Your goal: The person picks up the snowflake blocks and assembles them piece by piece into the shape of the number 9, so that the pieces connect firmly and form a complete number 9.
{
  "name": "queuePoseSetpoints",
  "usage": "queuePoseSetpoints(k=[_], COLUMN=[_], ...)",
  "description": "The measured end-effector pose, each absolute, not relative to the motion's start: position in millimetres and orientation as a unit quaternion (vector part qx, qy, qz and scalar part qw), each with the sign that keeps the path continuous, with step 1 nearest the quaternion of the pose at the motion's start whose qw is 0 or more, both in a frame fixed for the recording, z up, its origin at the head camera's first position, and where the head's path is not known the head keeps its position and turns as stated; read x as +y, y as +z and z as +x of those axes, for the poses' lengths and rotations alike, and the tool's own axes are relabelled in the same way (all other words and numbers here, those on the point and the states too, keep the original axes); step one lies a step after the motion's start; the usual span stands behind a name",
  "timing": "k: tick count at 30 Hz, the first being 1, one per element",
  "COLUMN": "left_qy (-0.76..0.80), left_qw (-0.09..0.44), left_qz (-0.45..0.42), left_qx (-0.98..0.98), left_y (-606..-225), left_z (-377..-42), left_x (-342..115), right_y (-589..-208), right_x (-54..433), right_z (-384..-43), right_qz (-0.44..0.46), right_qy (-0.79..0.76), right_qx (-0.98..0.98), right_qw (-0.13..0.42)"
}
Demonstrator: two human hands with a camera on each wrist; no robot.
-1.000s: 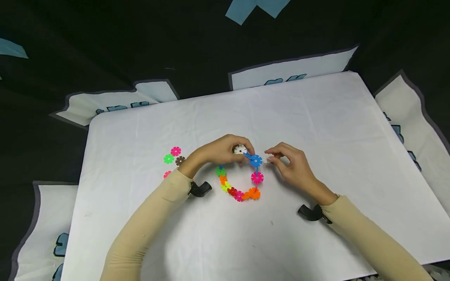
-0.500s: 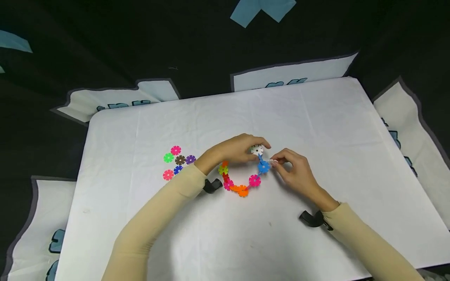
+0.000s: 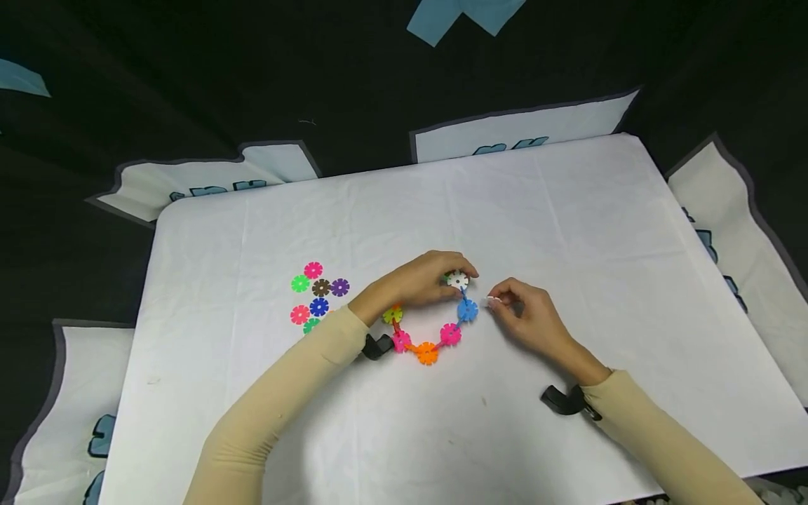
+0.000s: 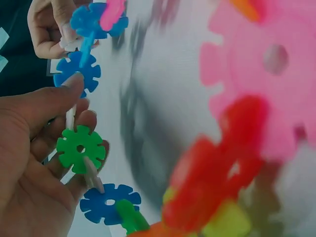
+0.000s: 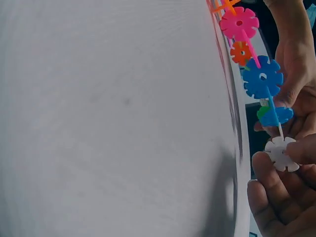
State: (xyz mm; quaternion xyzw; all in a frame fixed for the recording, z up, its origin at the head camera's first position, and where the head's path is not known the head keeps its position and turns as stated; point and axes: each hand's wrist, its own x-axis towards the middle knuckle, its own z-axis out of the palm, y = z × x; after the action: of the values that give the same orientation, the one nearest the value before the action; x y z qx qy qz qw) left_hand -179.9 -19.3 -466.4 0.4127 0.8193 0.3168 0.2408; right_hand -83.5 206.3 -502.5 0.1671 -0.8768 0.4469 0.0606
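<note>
A chain of notched plastic snowflake discs, curved into a loop, hangs from my left hand (image 3: 432,278), whose thumb and fingers pinch a blue disc (image 4: 77,71). Next to that come a green disc (image 4: 81,149) and another blue one (image 4: 109,203). Lower in the loop are a pink disc (image 3: 450,334) and an orange disc (image 3: 427,353). My right hand (image 3: 529,308) pinches a white snowflake disc (image 5: 282,154) between thumb and forefinger, close beside the loop's right-hand blue disc (image 3: 468,310). Part of the loop is hidden behind the left hand.
Loose snowflake discs, among them a brown one (image 3: 321,287), a purple one (image 3: 340,287) and a dark blue one (image 3: 319,306), lie left of the left forearm. They rest on a table with a white cloth (image 3: 404,217). A black curtain (image 3: 353,77) stands behind it.
My left hand has shifted right with the chain, and the loop has swung with it. The right hand has moved slightly right and down, still pinching the white disc.
</note>
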Motion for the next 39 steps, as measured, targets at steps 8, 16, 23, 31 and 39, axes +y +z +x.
queuePoseSetpoints(k=[8,16,23,31,39], left_qy=[0.392,0.454,0.472,0.48,0.462], left_qw=[0.191,0.143,0.134,0.141,0.147], left_qz=[0.372,0.358,0.35,0.345,0.336], left_qx=[0.819,0.803,0.798,0.794,0.808], left_y=[-463.2,-460.4,-457.6,-452.6,-447.1], left_z=[-181.0,-180.2,-177.7,-176.9,-177.1], left_x=[-35.2,-48.7,-52.1,-55.9,-59.0], right_y=[-501.0,-495.6,-490.7,-490.7,-485.4], right_x=[201.8,189.3,181.9,177.3,174.7], right_z=[-83.3,-84.8,-89.0,-90.6,-94.0], right_qz=[0.159,0.167,0.185,0.156,0.159], right_qy=[0.476,0.503,0.484,0.478,0.493], right_qx=[-0.865,-0.848,-0.855,-0.864,-0.855], right_qw=[0.026,0.004,0.02,0.01,0.022])
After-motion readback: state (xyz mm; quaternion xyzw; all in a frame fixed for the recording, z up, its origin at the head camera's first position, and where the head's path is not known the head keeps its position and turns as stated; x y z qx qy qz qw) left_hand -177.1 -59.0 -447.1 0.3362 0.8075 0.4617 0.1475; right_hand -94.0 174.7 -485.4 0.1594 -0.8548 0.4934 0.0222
